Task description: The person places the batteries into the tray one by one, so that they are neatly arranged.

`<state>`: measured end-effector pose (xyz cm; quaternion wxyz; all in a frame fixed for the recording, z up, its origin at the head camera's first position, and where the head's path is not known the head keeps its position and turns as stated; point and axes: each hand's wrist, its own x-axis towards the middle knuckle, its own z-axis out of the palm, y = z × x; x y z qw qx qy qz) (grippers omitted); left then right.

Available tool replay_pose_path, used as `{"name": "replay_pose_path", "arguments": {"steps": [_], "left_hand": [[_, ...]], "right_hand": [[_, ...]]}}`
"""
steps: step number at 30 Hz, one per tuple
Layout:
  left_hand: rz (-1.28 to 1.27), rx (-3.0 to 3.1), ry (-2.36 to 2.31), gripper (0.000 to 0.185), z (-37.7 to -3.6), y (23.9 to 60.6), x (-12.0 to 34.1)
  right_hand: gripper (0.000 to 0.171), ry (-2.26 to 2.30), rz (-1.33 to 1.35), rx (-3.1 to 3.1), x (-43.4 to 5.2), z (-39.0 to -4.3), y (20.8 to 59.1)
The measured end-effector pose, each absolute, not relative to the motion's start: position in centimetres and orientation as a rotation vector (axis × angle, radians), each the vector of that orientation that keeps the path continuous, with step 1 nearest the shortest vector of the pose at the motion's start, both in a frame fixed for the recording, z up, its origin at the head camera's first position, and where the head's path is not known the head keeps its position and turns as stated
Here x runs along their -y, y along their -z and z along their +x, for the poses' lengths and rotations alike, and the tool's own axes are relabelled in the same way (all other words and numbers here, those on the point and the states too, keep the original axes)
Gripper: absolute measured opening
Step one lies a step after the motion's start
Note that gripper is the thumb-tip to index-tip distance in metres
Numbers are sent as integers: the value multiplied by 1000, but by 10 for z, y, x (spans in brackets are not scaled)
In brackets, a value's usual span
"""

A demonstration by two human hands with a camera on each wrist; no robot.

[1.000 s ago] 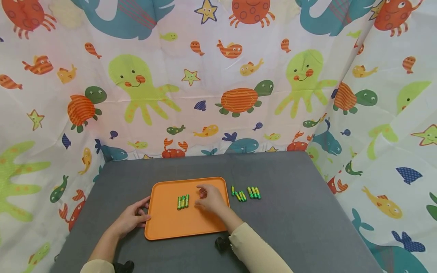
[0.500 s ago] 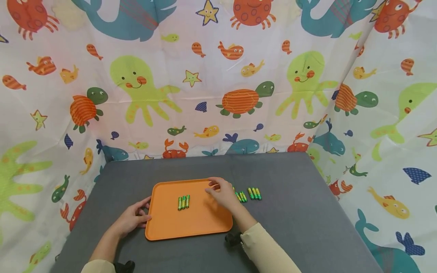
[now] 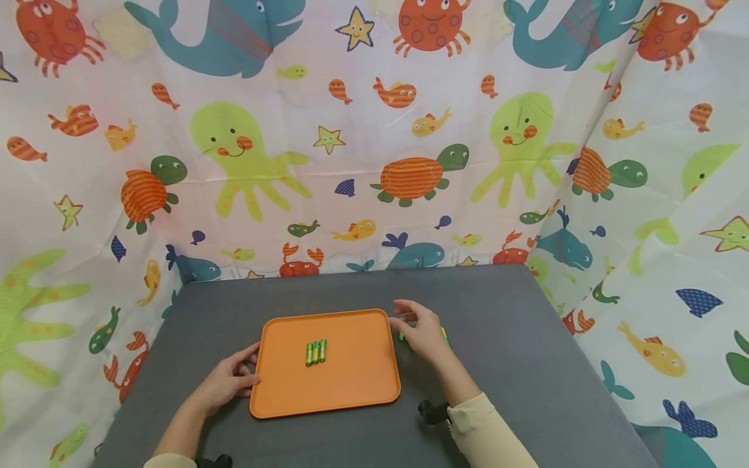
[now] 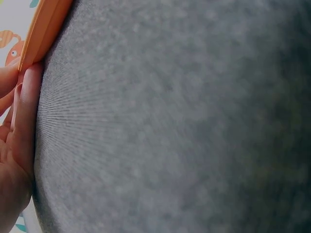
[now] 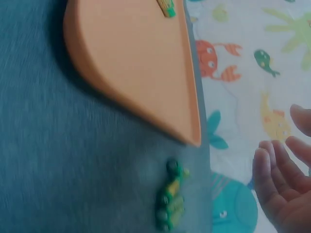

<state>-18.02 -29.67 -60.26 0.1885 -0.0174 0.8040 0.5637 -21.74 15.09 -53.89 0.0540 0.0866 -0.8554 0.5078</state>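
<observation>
My left hand (image 3: 225, 382) pinches the left edge of an orange tray (image 3: 351, 380). In the left wrist view, its fingers (image 4: 29, 97) meet the tray's rim (image 4: 46, 34). Three green and yellow batteries (image 3: 316, 352) stand or lie in a row on the tray; which of these I cannot tell. Just past the tray's right edge, my right hand (image 3: 422, 333) hovers with loose, parted fingers and nothing held. It mostly covers more batteries (image 3: 445, 335) on the table. The right wrist view shows several of those batteries (image 5: 171, 199) below the tray corner, blurred.
Grey cloth covers the table (image 3: 497, 305). A white curtain (image 3: 351, 149) printed with sea animals hangs behind it and along the sides. A black wrist camera (image 3: 434, 412) sits under the right wrist.
My right hand has moved right, from over the tray beside the row of batteries to the batteries on the table. My left hand stays at the tray's edge.
</observation>
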Motion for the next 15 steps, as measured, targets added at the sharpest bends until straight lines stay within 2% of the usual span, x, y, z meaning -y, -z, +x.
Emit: {"name": "replay_pose_path", "arguments": {"steps": [15], "left_hand": [[-73,-2298,-1565,81,-180,602,295]], "right_hand": [[67,-1475,252,2812,-221,-218,548]]}}
